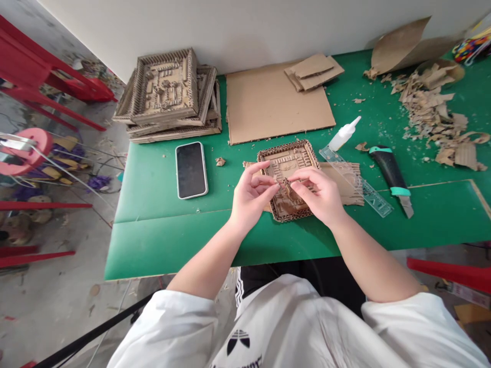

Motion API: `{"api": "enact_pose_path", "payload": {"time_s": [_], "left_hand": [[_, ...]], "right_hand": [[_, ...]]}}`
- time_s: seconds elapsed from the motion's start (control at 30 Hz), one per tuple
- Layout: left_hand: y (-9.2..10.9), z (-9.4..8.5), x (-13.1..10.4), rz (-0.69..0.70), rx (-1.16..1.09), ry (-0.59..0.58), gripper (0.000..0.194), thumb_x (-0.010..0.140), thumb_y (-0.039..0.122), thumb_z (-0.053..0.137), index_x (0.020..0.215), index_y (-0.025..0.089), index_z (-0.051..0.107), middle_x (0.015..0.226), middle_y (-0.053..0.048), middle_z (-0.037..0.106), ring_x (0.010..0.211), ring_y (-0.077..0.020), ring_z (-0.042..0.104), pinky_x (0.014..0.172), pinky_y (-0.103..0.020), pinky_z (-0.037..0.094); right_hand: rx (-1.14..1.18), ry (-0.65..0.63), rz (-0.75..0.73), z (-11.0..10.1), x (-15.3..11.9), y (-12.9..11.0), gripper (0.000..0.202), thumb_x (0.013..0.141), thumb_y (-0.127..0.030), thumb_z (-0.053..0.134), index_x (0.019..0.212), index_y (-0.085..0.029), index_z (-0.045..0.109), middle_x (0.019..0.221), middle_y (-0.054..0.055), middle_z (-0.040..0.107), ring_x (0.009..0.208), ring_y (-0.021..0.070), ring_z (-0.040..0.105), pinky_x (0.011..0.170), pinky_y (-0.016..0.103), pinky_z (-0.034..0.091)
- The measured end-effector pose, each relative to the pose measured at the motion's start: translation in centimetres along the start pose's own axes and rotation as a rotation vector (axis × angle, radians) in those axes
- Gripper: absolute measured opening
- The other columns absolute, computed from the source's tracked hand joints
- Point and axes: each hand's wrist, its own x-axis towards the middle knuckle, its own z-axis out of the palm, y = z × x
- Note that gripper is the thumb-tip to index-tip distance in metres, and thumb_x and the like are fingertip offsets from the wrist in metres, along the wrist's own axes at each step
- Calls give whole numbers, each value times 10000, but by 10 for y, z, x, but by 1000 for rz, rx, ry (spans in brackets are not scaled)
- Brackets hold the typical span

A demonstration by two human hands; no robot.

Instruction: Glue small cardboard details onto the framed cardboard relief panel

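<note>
My left hand (253, 193) and my right hand (318, 193) meet over a small cardboard relief panel (290, 153) with a corrugated border. Between the fingertips sits a small curled piece of corrugated cardboard (288, 190). Thumb and forefinger of my right hand are closed on it. My left thumb and fingertips pinch at its left side; exactly what they grip is too small to make out. The panel rests on a flat corrugated strip (347, 179) that sticks out to the right. A clear ruler (370, 194) and a white glue bottle (343, 134) lie beside the panel.
A utility knife (391, 171) with its blade out lies at the right. Left of my hands is a phone (192, 170). Behind stand stacked cardboard panels (166, 87) and a flat cardboard sheet (276, 110). Torn cardboard scraps (433, 107) cover the right back of the green table (161, 240).
</note>
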Motion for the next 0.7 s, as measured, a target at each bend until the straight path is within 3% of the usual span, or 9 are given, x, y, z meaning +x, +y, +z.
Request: {"api": "enact_pose_path", "payload": {"time_s": [0.2, 0.3, 0.5, 0.7], "left_hand": [[8, 1, -2, -126, -32, -87, 648, 699, 172, 751, 1289, 239, 493, 771, 6, 707, 743, -117, 683, 725, -223, 560], [7, -2, 0, -218, -89, -125, 660, 687, 206, 770, 1292, 242, 508, 768, -1, 719, 698, -130, 685, 717, -255, 565], [4, -3, 1, -265, -124, -141, 451, 659, 269, 797, 1075, 187, 643, 729, -5, 731, 654, -128, 685, 657, -237, 555], [8, 1, 0, -281, -86, -110, 227, 664, 258, 790, 837, 155, 685, 735, -15, 738, 688, -139, 708, 671, -223, 562]], "right_hand": [[-107, -35, -198, -3, -1, 1, 199, 882, -185, 544, 1027, -255, 661, 959, 29, 680, 896, 137, 631, 763, 288, 547], [-110, -61, -248, -4, 0, 3, 199, 883, -157, 537, 1001, -251, 666, 947, 32, 676, 904, 142, 635, 802, 314, 539], [-87, -29, -242, -5, 1, 1, 70, 828, -182, 629, 869, -221, 669, 825, 22, 666, 786, 133, 621, 699, 288, 528], [-209, 57, -354, -4, 1, 4, 59, 802, -159, 652, 847, -193, 668, 768, 43, 664, 738, 150, 600, 657, 305, 512]]}}
